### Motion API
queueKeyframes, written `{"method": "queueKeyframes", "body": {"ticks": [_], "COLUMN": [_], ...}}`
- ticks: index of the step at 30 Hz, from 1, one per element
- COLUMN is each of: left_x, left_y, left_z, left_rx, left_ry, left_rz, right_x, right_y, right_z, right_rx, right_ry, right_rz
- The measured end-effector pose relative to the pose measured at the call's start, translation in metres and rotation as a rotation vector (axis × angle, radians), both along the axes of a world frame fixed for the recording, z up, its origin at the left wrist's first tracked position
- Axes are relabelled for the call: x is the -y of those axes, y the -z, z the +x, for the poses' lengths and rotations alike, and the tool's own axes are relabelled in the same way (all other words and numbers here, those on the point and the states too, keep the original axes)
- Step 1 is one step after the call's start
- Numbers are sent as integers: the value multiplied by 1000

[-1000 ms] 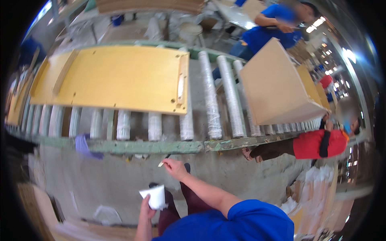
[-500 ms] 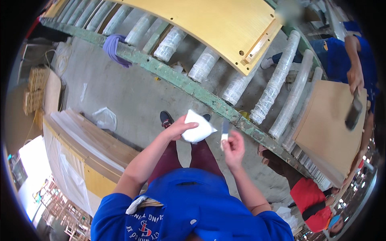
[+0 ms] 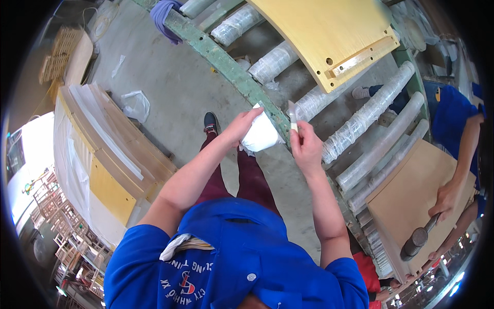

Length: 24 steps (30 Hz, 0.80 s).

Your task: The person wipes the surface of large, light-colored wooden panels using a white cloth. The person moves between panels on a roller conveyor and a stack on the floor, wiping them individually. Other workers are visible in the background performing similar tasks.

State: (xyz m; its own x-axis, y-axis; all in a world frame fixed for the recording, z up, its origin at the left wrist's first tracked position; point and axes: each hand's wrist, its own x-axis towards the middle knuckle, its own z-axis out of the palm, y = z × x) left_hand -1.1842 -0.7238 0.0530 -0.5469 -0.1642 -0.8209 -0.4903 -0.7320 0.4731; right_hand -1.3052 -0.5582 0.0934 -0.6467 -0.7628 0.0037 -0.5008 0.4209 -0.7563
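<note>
My left hand (image 3: 240, 129) is closed around a white, soft-looking pouch (image 3: 262, 135), in front of my legs. My right hand (image 3: 307, 149) pinches a small flat-bladed tool, which looks like a putty knife (image 3: 293, 114), by its pale handle. Its blade points up and away from me, just right of the pouch and apart from it. Both hands are raised close to the green rail (image 3: 221, 67) of a roller conveyor. What is inside the pouch is hidden. On the rollers beyond lies a yellow wooden panel (image 3: 314, 31) with holes and a raised strip near its end.
Plastic-wrapped rollers (image 3: 370, 110) run to the right, bearing a brown board (image 3: 419, 177). A co-worker's hand (image 3: 445, 198) holds a mallet (image 3: 415, 242) over it. Stacked, partly plastic-covered panels (image 3: 121, 149) stand at my left. A purple cloth (image 3: 165, 18) hangs on the rail.
My view has turned and come nearer the conveyor. My right hand, still with the tool, has moved up and turned its back toward me. The co-worker's mallet has swung down toward the brown board's near edge.
</note>
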Motion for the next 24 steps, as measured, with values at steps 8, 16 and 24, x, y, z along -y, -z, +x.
{"method": "queueKeyframes", "body": {"ticks": [8,16,24], "left_x": [-2,-5,-4], "left_y": [3,1,3], "left_z": [1,0,2], "left_rx": [12,17,6], "left_ry": [-30,-79,-67], "left_rz": [18,-13,-3], "right_x": [23,35,36], "right_y": [14,14,15], "right_z": [-3,-9,-10], "right_rx": [-213,-252,-264], "right_ry": [-341,-432,-479], "right_rz": [-156,-134,-95]}}
